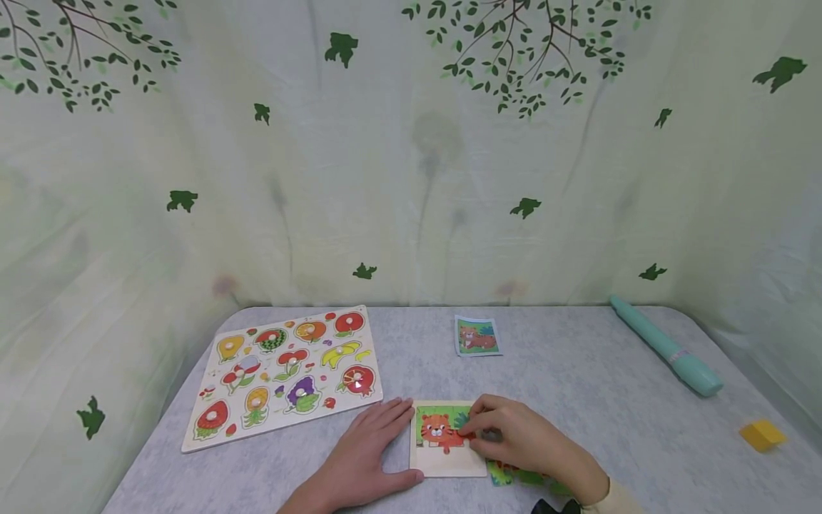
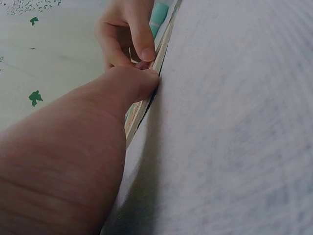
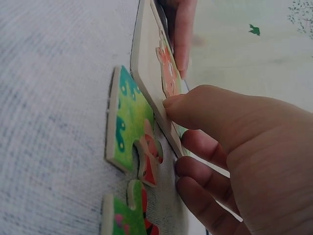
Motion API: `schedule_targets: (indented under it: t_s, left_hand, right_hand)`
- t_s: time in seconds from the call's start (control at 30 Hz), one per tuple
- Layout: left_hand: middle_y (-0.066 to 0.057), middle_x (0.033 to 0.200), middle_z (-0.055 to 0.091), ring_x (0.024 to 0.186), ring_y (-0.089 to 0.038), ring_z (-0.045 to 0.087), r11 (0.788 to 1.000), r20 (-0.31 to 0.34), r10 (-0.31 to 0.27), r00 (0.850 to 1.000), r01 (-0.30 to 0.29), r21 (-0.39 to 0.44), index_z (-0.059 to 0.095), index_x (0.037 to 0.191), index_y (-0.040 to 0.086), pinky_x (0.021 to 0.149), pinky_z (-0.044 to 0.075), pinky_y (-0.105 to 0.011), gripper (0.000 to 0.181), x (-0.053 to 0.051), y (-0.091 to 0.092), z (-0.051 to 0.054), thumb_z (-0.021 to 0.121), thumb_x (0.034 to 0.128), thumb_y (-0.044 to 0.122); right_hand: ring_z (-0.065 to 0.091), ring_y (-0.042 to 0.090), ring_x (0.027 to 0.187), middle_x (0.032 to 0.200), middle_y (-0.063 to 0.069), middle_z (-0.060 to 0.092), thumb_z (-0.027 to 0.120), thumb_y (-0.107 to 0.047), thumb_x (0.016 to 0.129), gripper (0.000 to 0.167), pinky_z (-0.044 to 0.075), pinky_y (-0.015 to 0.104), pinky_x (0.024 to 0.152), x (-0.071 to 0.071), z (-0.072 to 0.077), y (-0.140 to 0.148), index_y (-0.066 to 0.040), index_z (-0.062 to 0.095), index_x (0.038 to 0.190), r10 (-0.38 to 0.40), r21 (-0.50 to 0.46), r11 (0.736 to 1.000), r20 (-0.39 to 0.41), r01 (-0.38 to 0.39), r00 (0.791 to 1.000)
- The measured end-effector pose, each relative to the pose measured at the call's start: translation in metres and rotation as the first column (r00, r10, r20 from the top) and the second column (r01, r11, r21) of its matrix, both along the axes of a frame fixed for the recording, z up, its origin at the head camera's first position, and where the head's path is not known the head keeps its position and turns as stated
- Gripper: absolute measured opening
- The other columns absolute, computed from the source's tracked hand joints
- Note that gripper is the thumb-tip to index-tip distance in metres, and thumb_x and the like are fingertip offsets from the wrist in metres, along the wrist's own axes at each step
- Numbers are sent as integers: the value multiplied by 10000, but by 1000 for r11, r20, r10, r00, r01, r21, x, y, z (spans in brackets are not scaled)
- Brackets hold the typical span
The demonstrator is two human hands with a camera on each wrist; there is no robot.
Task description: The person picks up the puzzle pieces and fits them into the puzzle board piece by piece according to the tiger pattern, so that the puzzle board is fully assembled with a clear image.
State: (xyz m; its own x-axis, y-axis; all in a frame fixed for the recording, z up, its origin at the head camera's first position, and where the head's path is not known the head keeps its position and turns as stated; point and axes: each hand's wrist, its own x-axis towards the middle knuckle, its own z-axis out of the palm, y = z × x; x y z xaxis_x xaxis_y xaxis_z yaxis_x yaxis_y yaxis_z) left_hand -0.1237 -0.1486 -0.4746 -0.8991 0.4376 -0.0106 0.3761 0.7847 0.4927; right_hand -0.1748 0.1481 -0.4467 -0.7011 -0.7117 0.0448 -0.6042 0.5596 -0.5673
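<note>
A small wooden puzzle board (image 1: 449, 464) lies near the front of the table, its upper half filled with joined pieces showing an orange tiger (image 1: 438, 431). Along the board's left edge rests my left hand (image 1: 369, 453), fingers extended, thumb at the lower left corner. My right hand (image 1: 514, 432) pinches a puzzle piece (image 1: 468, 432) at the right side of the picture, thumb and index finger curled; the fingers hide most of that piece. Loose puzzle pieces (image 3: 129, 122) with green and red print lie just beside the board, partly under my right wrist.
A fruit peg puzzle (image 1: 270, 428) lies at the left. Toward the back stands out a small picture card (image 1: 477, 337) with a brown animal. A teal tube-shaped object (image 1: 668, 350) lies at the right, and a yellow block (image 1: 762, 435) is near the right edge.
</note>
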Motion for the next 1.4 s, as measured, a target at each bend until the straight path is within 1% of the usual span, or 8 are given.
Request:
schedule_targets:
  t_s: [0.13, 0.4, 1.0, 1.4]
  left_hand:
    - [59, 1651, 381, 1539, -230, 321, 1000, -3, -1, 1000, 1, 0, 421, 1591, 215, 1246, 260, -566, 964, 0, 0, 1, 581, 851, 813]
    - [52, 1645, 394, 1532, -239, 333, 1000, -13, -2, 1000, 2, 10, 433, 1585, 208, 1238, 271, -576, 961, 1, 0, 1, 584, 852, 811]
    - [62, 1648, 387, 1540, -231, 321, 1000, 3, -3, 1000, 3, 12, 425, 1589, 221, 1241, 264, -580, 956, 0, 0, 0, 587, 852, 808]
    - [46, 1646, 395, 1533, -242, 333, 1000, -13, -7, 1000, 7, 5, 428, 1588, 209, 1230, 280, -589, 953, 1, 0, 4, 591, 858, 798]
  right_hand:
    - [544, -9, 865, 1038, -189, 616, 749, -245, 955, 169, 524, 203, 756, 0, 0, 0, -322, 800, 1096, -4, 7, 1000, -8, 4, 1000]
    - [538, -2, 858, 1027, -185, 614, 756, -247, 951, 172, 524, 209, 758, 1, 1, -2, -333, 795, 1094, -18, 17, 1000, 2, 18, 1000]
    - [537, -5, 863, 1022, -188, 614, 760, -246, 948, 167, 527, 215, 770, 2, 3, -2, -338, 794, 1084, -29, 20, 999, 7, 29, 1000]
    - [532, -8, 863, 1025, -195, 610, 765, -261, 946, 165, 522, 213, 761, 1, 1, -2, -353, 790, 1081, -24, 17, 1000, 10, 24, 1000]
